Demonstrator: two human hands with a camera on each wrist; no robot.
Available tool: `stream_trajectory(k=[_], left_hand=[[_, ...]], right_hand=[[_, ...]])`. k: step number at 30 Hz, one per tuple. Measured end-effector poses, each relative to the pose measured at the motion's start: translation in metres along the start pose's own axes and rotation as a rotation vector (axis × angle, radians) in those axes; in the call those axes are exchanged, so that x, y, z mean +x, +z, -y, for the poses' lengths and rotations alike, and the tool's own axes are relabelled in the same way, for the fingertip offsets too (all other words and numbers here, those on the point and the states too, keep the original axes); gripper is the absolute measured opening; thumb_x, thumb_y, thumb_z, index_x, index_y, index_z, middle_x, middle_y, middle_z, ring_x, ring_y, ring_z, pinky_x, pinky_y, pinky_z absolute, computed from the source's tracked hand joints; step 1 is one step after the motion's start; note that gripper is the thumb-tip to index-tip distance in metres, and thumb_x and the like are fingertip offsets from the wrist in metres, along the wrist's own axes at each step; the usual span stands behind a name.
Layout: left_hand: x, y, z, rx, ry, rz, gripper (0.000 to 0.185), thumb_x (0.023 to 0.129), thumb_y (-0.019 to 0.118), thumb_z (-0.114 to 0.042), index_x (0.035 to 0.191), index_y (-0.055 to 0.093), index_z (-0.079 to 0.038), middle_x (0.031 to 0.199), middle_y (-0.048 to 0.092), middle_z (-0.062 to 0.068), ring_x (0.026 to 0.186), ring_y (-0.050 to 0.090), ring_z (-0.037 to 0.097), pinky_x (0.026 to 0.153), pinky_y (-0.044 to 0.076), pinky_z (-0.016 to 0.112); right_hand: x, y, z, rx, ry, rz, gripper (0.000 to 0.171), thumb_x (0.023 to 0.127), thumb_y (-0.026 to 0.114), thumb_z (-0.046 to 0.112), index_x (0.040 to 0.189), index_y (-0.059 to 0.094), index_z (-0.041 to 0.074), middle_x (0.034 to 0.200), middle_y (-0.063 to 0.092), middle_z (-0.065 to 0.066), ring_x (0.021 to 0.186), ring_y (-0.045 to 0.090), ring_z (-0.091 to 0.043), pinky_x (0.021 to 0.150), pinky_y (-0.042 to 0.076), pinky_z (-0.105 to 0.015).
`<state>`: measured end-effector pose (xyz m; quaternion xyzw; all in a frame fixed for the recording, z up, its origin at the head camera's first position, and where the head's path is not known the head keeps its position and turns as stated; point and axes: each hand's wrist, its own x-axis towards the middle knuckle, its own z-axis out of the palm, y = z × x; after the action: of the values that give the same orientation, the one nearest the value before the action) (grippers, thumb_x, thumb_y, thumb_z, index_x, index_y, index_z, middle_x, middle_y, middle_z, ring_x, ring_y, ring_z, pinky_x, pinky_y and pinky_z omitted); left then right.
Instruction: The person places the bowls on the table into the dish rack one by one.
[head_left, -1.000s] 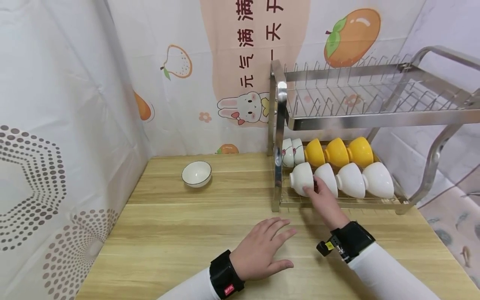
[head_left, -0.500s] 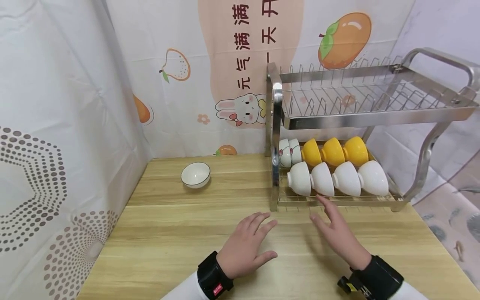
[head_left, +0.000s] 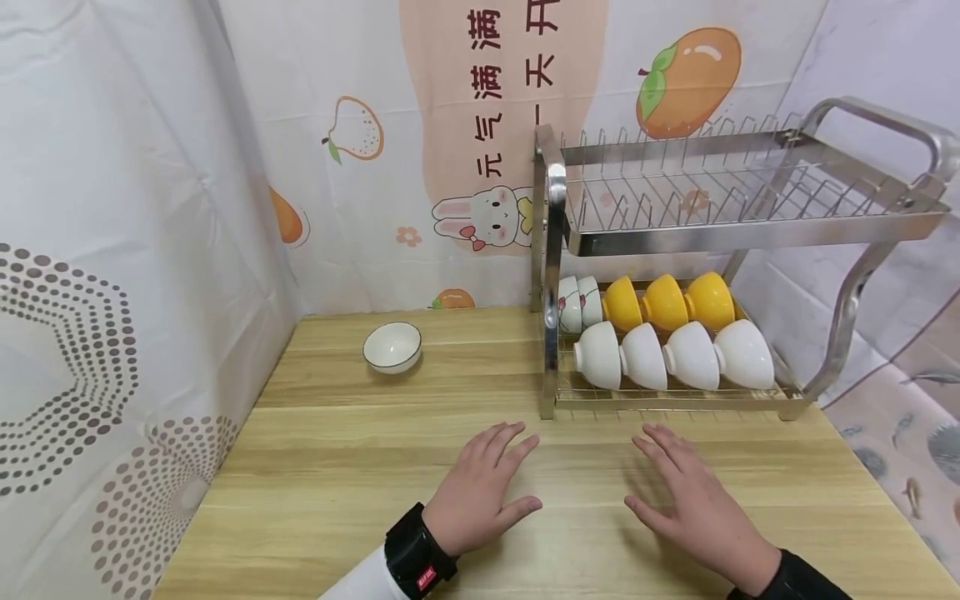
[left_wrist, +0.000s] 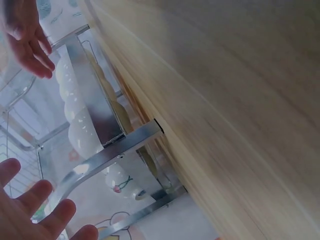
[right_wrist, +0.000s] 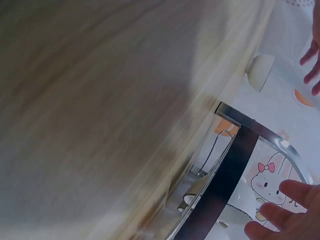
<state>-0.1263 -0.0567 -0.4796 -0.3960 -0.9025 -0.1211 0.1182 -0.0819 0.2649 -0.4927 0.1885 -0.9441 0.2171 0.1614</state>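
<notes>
Both hands are over the wooden table in front of the dish rack (head_left: 675, 403), apart from each other and holding nothing. My left hand (head_left: 480, 487) has its fingers spread and relaxed; in the left wrist view its fingertips (left_wrist: 60, 215) show at the lower left. My right hand (head_left: 697, 504) is likewise spread, palm down, below the row of white bowls (head_left: 642, 357) on the lower tier. Behind these stand several yellow bowls (head_left: 664, 302) and two floral-patterned bowls (head_left: 580, 304), all on their sides. A dark-rimmed white bowl (head_left: 392, 347) sits upright at the back left.
The rack's upper tier (head_left: 750, 236) with wire dividers overhangs the bowls. A steel side frame (head_left: 553, 275) bounds the rack on the left. Printed curtains (head_left: 360, 217) close off the back and the left side of the wooden table (head_left: 337, 450).
The right hand has let go of the leftmost white bowl in the front row and drawn back toward me, fingers spreading. The left hand has shifted slightly left.
</notes>
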Motion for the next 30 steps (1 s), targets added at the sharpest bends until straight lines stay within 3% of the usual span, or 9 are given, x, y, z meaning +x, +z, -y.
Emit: stream_trajectory(k=[6, 11, 18, 23, 30], left_hand=[[0.001, 0.001, 0.001, 0.001, -0.015, 0.028, 0.069, 0.1, 0.037, -0.063, 0.154, 0.034, -0.02, 0.155, 0.034, 0.006, 0.142, 0.032, 0.025, 0.114, 0.031, 0.044], [0.003, 0.002, 0.004, -0.007, -0.04, 0.072, 0.07, 0.098, 0.048, -0.058, 0.155, 0.032, -0.02, 0.157, 0.032, 0.007, 0.143, 0.031, 0.027, 0.115, 0.029, 0.046], [0.009, 0.007, 0.022, 0.011, -0.109, 0.147, 0.072, 0.097, 0.048, -0.059, 0.156, 0.03, -0.021, 0.159, 0.03, 0.01, 0.145, 0.028, 0.034, 0.116, 0.026, 0.052], [0.017, 0.003, 0.054, -0.022, -0.218, 0.189, 0.072, 0.099, 0.046, -0.057, 0.156, 0.03, -0.016, 0.16, 0.028, 0.014, 0.145, 0.026, 0.038, 0.115, 0.023, 0.056], [0.023, -0.011, 0.122, 0.031, -0.423, 0.159, 0.076, 0.099, 0.044, -0.058, 0.155, 0.03, -0.009, 0.158, 0.028, 0.02, 0.144, 0.027, 0.041, 0.116, 0.023, 0.056]], right_hand=[[-0.001, 0.0, -0.005, -0.063, -0.052, -0.007, 0.079, 0.076, 0.084, 0.039, 0.139, 0.052, 0.004, 0.146, 0.046, -0.02, 0.133, 0.04, -0.042, 0.121, 0.003, -0.033], [-0.002, 0.0, -0.009, -0.088, -0.058, -0.006, 0.079, 0.077, 0.082, 0.043, 0.139, 0.052, 0.004, 0.145, 0.046, -0.02, 0.133, 0.04, -0.042, 0.122, 0.002, -0.034], [-0.004, -0.001, -0.008, -0.1, -0.051, -0.008, 0.079, 0.077, 0.082, 0.044, 0.139, 0.053, 0.005, 0.145, 0.047, -0.02, 0.134, 0.039, -0.041, 0.122, 0.001, -0.035], [-0.006, -0.001, -0.005, -0.1, -0.061, -0.019, 0.079, 0.075, 0.083, 0.044, 0.137, 0.054, 0.005, 0.142, 0.049, -0.019, 0.132, 0.041, -0.04, 0.121, 0.003, -0.034], [-0.014, -0.003, -0.003, -0.1, -0.07, -0.029, 0.078, 0.074, 0.084, 0.044, 0.136, 0.055, 0.004, 0.138, 0.052, -0.019, 0.128, 0.043, -0.041, 0.121, 0.0, -0.03]])
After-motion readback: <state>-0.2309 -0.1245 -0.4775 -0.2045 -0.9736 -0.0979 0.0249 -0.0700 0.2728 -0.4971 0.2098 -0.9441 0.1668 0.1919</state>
